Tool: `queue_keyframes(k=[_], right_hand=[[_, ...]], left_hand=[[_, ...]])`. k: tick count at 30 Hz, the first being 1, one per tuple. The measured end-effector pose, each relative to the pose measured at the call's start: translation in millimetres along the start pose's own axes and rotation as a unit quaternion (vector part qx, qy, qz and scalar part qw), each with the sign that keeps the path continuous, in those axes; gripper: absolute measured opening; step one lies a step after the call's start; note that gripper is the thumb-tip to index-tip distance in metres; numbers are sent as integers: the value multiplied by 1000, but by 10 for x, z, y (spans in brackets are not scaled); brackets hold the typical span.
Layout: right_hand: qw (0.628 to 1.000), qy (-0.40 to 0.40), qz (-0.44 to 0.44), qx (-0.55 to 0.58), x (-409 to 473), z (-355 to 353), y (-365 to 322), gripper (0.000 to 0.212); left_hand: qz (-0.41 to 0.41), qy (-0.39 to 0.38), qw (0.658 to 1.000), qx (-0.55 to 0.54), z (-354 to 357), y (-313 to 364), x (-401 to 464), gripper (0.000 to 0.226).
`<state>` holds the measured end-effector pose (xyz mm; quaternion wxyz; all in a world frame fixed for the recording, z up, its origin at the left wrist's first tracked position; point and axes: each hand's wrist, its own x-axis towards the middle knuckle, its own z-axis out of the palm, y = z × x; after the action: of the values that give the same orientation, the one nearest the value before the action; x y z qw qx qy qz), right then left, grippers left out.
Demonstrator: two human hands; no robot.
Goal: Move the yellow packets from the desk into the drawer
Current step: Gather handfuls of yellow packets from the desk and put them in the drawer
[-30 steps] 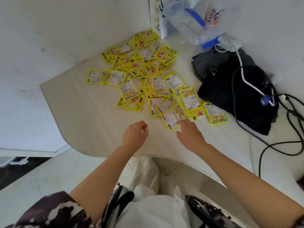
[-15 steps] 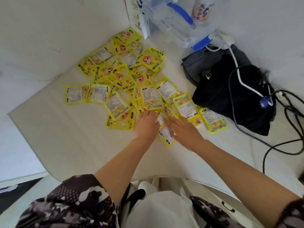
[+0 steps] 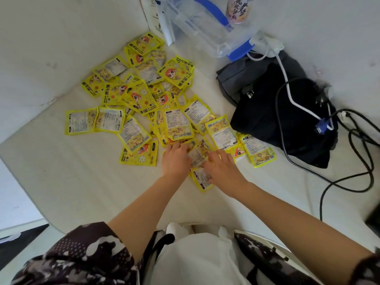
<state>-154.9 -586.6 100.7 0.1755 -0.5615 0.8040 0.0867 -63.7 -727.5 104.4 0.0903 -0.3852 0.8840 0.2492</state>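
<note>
Several yellow packets (image 3: 144, 95) lie scattered in a loose pile across the back of the pale desk (image 3: 82, 182). My left hand (image 3: 175, 159) rests at the near edge of the pile, fingers curled onto the packets there. My right hand (image 3: 222, 169) lies just to its right, fingers bent over one packet (image 3: 198, 155) that sits between both hands. Another packet (image 3: 202, 183) pokes out from under my right hand. No drawer shows in this view.
A black bag (image 3: 277, 120) sits right of the pile, with a white cable (image 3: 292, 99) and black cables (image 3: 359, 161) trailing over it. A clear box with blue handles (image 3: 197, 27) and a can (image 3: 238, 9) stand at the back. White walls close the desk's left and back.
Both hands reached forward from the desk's front edge to the near packets. Their fingers have since closed on the packet between them, and the view has shifted closer.
</note>
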Motion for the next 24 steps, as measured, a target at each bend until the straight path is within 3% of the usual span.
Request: queue_keyframes(k=[4,8,12,16,19,24], right_hand=[[998,45,-37,11,-46,53,18,46],[997,35,-25,57,-78,-51,89,34],[976,35,97,191,-16,-244,263,28],[915,88,246,307,164,-348,501,32],[903,75,307,292,352,-382,627,32],[911,67,317,256,559,-398,623,38]], left_hand=[[20,-12,1000,-4,-72,-92,-24,32],[37,8,999,-20,-183,-237,-20,26],[31,-3,999,-19,-250,-274,21,29],[24,-21,999,-32,-214,-246,43,29],[24,-23,999,-22,-187,-234,56,30],[20,-34,999,-12,-202,-220,67,31]])
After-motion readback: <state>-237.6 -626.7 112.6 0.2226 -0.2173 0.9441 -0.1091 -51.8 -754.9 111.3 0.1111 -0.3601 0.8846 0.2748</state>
